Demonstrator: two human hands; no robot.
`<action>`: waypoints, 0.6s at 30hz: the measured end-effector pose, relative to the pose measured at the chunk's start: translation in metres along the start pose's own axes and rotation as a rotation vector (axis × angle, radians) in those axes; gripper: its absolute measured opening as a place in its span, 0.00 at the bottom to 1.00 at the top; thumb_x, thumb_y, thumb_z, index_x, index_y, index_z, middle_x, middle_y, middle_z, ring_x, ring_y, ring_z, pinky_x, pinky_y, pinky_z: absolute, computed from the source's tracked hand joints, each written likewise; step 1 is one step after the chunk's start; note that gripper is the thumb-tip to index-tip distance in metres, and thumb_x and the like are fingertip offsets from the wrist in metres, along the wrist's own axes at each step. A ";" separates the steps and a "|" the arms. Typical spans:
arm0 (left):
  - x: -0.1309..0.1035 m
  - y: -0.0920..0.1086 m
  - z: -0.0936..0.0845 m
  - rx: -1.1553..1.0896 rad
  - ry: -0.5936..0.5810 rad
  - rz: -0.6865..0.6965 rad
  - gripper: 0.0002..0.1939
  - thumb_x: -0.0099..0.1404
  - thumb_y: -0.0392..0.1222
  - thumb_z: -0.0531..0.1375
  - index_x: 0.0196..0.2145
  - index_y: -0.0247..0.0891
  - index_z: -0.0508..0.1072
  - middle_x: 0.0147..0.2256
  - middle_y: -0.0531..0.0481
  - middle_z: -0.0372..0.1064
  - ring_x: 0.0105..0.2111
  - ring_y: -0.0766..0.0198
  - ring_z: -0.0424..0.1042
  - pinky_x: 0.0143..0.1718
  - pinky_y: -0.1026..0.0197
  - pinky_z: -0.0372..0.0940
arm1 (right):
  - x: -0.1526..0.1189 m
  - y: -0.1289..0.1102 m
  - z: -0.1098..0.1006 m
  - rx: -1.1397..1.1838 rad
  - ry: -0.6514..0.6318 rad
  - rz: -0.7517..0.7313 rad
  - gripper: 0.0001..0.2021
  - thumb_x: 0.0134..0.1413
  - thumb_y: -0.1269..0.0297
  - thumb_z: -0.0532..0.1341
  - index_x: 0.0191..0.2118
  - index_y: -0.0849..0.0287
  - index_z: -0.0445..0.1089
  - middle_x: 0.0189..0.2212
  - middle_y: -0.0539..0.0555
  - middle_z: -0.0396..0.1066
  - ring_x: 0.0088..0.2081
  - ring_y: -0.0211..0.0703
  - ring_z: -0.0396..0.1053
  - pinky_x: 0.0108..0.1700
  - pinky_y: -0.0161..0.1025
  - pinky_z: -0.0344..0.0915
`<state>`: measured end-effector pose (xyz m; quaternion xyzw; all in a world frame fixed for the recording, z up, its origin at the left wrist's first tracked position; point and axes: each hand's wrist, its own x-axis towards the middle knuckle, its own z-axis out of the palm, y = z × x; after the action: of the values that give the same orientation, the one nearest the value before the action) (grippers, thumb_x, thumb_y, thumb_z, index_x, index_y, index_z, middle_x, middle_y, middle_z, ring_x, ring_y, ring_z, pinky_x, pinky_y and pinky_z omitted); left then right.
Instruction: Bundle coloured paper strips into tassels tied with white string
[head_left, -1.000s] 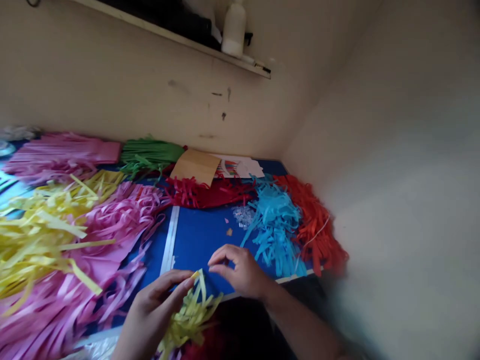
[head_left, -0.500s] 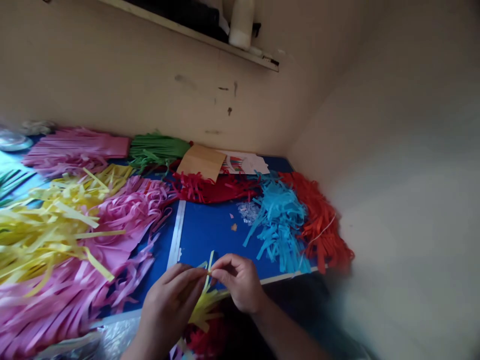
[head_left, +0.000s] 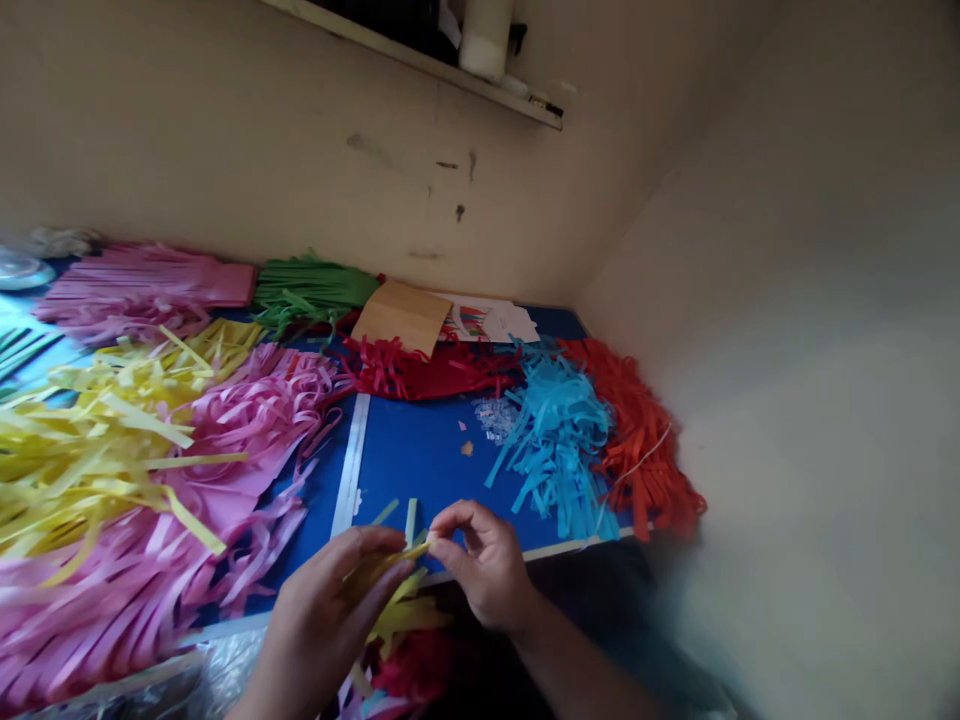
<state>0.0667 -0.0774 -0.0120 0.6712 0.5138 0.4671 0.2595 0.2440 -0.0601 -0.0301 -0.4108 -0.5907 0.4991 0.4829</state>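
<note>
At the table's front edge, my left hand (head_left: 330, 595) is closed around yellow paper strips (head_left: 377, 572), gathered into a narrow bunch. The thumb and forefinger of my right hand (head_left: 484, 565) pinch the pointed right end of that bunch. Pale yellow-green strip ends stand up behind the fingers. Below the hands hang looser yellow fringe (head_left: 409, 615) and red fringe (head_left: 420, 662), with some lilac and light blue strips lower down. The inside of my left palm is hidden.
On the blue table (head_left: 405, 455) lie yellow (head_left: 97, 440), pink (head_left: 112, 600), green (head_left: 315, 290), red (head_left: 442, 372), light blue (head_left: 562, 430) and orange-red fringed paper (head_left: 645, 440). Small clear pieces (head_left: 495, 418) lie near the blue fringe. A shelf (head_left: 420, 62) crosses the wall above.
My left hand has shifted slightly left and turned, showing more of the yellow bunch between the hands. My right hand has moved a little right, still pinching. The view has shifted slightly.
</note>
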 end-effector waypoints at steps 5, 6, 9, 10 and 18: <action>0.001 0.000 -0.001 -0.062 -0.022 -0.040 0.07 0.62 0.48 0.63 0.30 0.44 0.75 0.26 0.57 0.76 0.25 0.70 0.77 0.27 0.75 0.69 | 0.000 -0.008 -0.005 -0.143 -0.044 -0.050 0.10 0.51 0.69 0.68 0.41 0.56 0.73 0.36 0.50 0.77 0.38 0.39 0.74 0.44 0.34 0.67; 0.001 0.000 -0.001 -0.058 -0.019 -0.036 0.07 0.62 0.48 0.63 0.31 0.44 0.75 0.26 0.58 0.76 0.25 0.70 0.77 0.27 0.75 0.69 | 0.001 -0.009 -0.007 -0.135 -0.060 -0.042 0.10 0.51 0.69 0.68 0.41 0.56 0.73 0.36 0.50 0.77 0.38 0.39 0.74 0.44 0.34 0.67; -0.001 -0.001 -0.001 -0.039 -0.039 0.036 0.06 0.62 0.47 0.64 0.36 0.45 0.76 0.31 0.56 0.78 0.29 0.69 0.78 0.31 0.73 0.71 | 0.003 -0.009 -0.011 -0.137 -0.087 -0.051 0.04 0.53 0.66 0.68 0.36 0.56 0.75 0.33 0.50 0.77 0.35 0.38 0.73 0.41 0.33 0.67; -0.001 -0.001 -0.001 -0.022 -0.051 0.073 0.07 0.62 0.47 0.64 0.37 0.46 0.76 0.32 0.55 0.78 0.31 0.68 0.78 0.33 0.73 0.72 | 0.004 -0.009 -0.011 -0.158 -0.087 -0.073 0.02 0.54 0.66 0.67 0.33 0.56 0.75 0.32 0.50 0.77 0.35 0.38 0.73 0.40 0.34 0.66; 0.002 -0.002 0.000 0.207 0.005 0.339 0.06 0.66 0.43 0.61 0.40 0.43 0.75 0.36 0.51 0.76 0.37 0.65 0.77 0.44 0.63 0.72 | 0.002 -0.017 -0.011 -0.292 -0.016 -0.237 0.04 0.58 0.65 0.66 0.32 0.57 0.76 0.30 0.51 0.78 0.34 0.38 0.74 0.44 0.37 0.64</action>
<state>0.0659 -0.0747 -0.0129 0.7699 0.4397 0.4504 0.1053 0.2545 -0.0585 -0.0125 -0.4002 -0.7050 0.3509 0.4688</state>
